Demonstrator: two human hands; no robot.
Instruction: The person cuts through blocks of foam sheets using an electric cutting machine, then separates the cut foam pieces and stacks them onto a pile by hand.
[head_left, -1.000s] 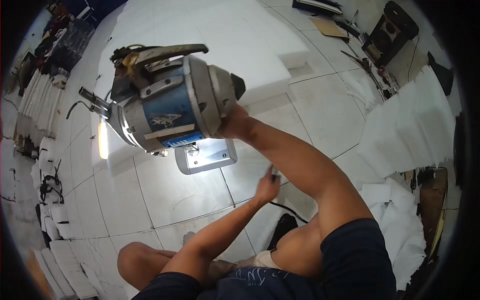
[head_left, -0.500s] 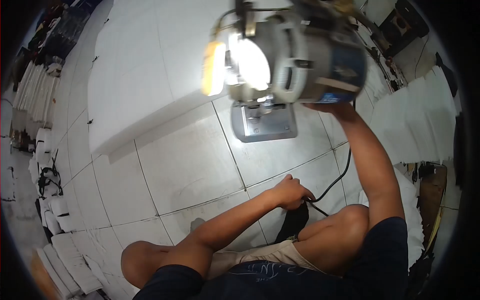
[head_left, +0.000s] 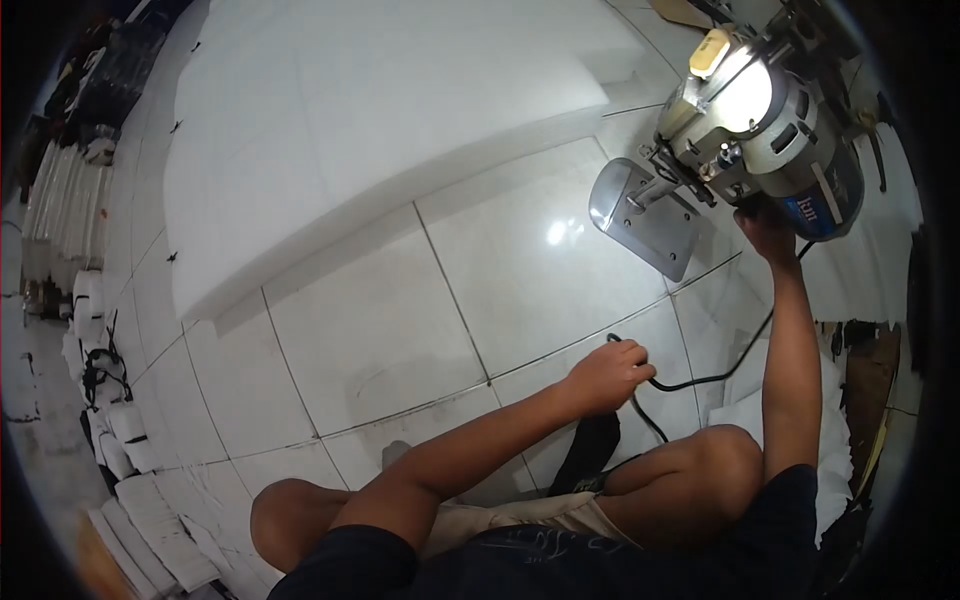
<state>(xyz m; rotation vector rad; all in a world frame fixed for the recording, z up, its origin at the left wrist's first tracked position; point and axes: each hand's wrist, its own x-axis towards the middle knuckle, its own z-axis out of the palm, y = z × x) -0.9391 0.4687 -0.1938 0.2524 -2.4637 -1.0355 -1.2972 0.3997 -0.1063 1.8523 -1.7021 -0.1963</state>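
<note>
A cloth cutting machine [head_left: 815, 150] is at the upper right, tilted, its lamp lit and a blue "km" label on its motor housing. Its metal base plate [head_left: 655, 225] hangs over the tiles; whether it touches them I cannot tell. My right hand [head_left: 768, 235] is closed on the machine from beneath the motor, fingers partly hidden by the housing. A black power cord [head_left: 705, 379] runs down from the machine. My left hand [head_left: 612, 376] pinches this cord above my lap, at the centre right, where the cord bends in a loop.
A thick layered stack of white cloth [head_left: 390, 120] lies on the tiled floor [head_left: 360, 350] ahead. More white material [head_left: 870, 260] lies at the right. Folded white bundles [head_left: 160, 525] and upright white sheets [head_left: 65, 215] line the left side. My bent knees flank the cord.
The cutting machine has swung right, away from in front of the cloth stack, and turned, with my right hand on it. My left hand has shifted slightly right and up with the cord.
</note>
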